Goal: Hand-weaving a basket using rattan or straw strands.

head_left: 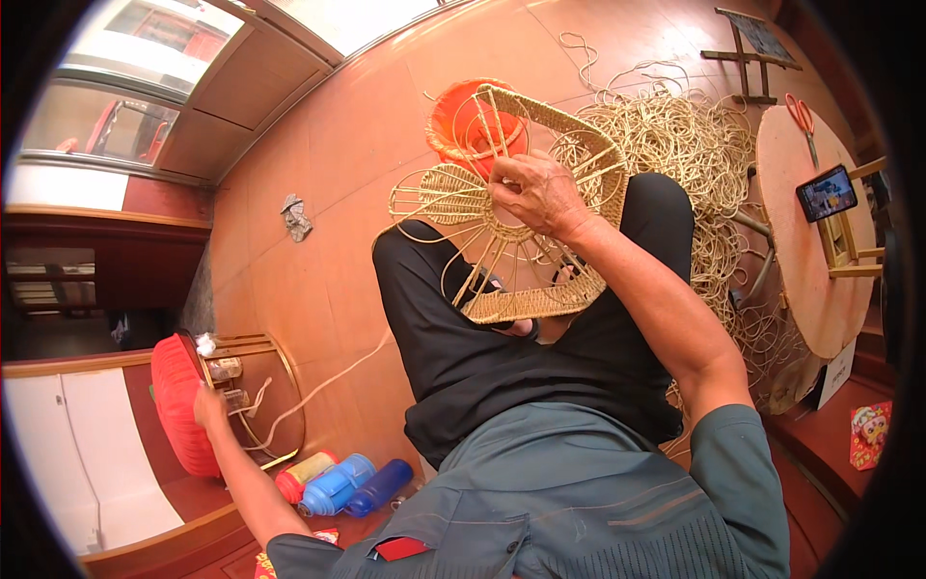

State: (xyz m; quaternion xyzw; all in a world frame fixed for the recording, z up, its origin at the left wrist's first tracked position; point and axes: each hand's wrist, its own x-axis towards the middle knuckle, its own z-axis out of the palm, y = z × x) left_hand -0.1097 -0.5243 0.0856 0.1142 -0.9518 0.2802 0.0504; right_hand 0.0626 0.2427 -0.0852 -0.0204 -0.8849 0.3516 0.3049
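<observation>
the straw-coloured, open-spoked woven frame [526, 307] lies between and over the person's knees in black trousers [540, 367], ahead of the body. the right hand [535, 193] is on it, its fingers curled closed around the thin spokes just above the hub where they gather. so the relation that matters is contact on one side only: the right hand is the near one, and the left hand [209, 405] is well apart, far out to the person's left.

the frame has no plain single long axis; its spokes fan out from the hub, the near woven band runs roughly left to right between the thighs, and another band curves away on the right, beyond the hand. a small woven lobe sticks out to the left.

the left hand is at the edge of the round red pleated cushion [178, 410]. its fingers are too hidden to tell whether they hold anything. a loose pale strand [328, 381] runs from near there toward the left knee. beyond the frame, to the right, is the tangled heap of straw-coloured cord [675, 145].
</observation>
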